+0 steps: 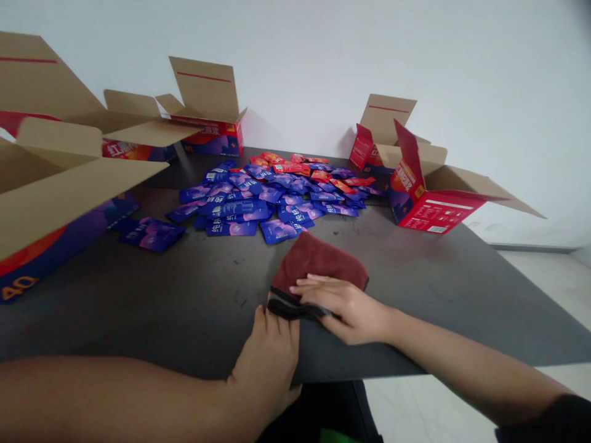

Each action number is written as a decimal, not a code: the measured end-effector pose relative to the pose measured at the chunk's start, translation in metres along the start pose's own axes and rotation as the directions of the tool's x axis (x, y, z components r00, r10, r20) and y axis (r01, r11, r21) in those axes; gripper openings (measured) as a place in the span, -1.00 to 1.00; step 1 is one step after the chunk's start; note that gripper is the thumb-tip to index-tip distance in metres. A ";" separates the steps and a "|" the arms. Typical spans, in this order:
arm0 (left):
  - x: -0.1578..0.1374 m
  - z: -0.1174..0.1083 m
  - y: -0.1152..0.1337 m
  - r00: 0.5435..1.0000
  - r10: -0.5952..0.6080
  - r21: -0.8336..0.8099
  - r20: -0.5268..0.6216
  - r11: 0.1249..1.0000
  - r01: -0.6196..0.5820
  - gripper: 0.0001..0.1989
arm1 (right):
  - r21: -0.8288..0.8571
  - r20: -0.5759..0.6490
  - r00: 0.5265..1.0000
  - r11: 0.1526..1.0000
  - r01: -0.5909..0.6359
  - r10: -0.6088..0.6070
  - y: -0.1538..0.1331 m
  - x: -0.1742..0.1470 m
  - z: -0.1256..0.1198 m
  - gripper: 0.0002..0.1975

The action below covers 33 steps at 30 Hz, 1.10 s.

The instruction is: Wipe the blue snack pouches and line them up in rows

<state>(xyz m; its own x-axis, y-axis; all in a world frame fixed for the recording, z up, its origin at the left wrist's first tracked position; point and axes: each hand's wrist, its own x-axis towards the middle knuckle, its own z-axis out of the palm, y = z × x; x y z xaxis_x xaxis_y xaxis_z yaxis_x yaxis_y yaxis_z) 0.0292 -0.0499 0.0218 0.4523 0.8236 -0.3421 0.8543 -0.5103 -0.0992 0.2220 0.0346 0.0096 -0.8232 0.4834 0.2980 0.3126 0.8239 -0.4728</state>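
Observation:
A folded dark red cloth [321, 261] with a black underside lies on the dark table [184, 295] near its front edge. My right hand [346, 306] presses flat on the cloth's near edge, fingers together and pointing left. My left hand [270, 357] rests on the table just in front of the cloth, its fingertips touching the black folded edge. Neither hand grips anything that I can see.
A heap of several blue and red sachets [272, 194] covers the table's far middle. Open cardboard boxes stand at the left [60, 178], back left [207, 117] and right [429, 191]. A white wall lies behind, and pale floor to the right.

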 end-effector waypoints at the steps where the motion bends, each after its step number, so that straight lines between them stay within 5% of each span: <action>1: 0.000 0.000 0.000 1.000 0.003 0.003 0.006 1.000 -0.003 -0.07 | -0.006 0.018 1.000 1.000 0.002 -0.002 -0.002 0.001 0.000 -0.59; 5: 0.001 0.001 0.001 1.000 -0.008 0.036 -0.018 0.999 0.009 0.02 | -0.156 -0.061 0.990 0.979 -0.134 0.126 0.001 0.005 -0.006 -0.47; 9: 0.002 0.001 0.001 1.000 -0.002 0.061 -0.021 0.998 0.004 0.00 | -0.195 -0.027 0.991 0.972 -0.132 0.129 0.000 0.004 -0.005 -0.27; 13: 0.002 0.002 0.001 1.000 0.018 0.074 -0.008 0.997 -0.018 0.00 | -0.076 0.015 0.997 0.994 -0.078 0.079 -0.002 0.003 -0.002 -0.36; 17: 0.003 0.003 0.001 1.000 0.021 0.083 -0.017 0.996 -0.019 0.02 | -0.033 -0.151 0.981 0.991 -0.128 0.122 0.002 0.002 0.001 -0.42; 21: 0.003 0.000 0.002 0.998 0.045 0.055 0.031 0.997 -0.047 -0.12 | 0.020 -0.032 0.999 1.000 0.007 -0.006 -0.001 0.003 0.007 -0.50; 26: 0.002 0.000 0.001 0.999 0.024 0.080 -0.025 0.997 -0.022 0.01 | -0.049 -0.149 0.978 0.987 -0.153 0.145 0.001 0.005 0.004 -0.58; 31: 0.002 -0.001 0.000 0.999 0.040 0.055 0.026 0.998 -0.041 -0.12 | -0.024 -0.022 0.998 0.998 -0.060 0.060 -0.005 0.006 0.005 -0.62; 33: 0.002 -0.002 0.001 0.999 0.039 0.066 0.024 0.997 -0.041 -0.07 | -0.037 -0.071 0.992 0.993 -0.108 0.105 -0.003 0.007 0.005 -0.62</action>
<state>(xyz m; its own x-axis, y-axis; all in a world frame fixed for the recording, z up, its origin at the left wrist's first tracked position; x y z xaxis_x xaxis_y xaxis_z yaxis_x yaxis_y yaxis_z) 0.0311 -0.0481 0.0228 0.4791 0.7968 -0.3682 0.8163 -0.5587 -0.1468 0.2133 0.0341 0.0086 -0.7501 0.5869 0.3048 0.4170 0.7775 -0.4708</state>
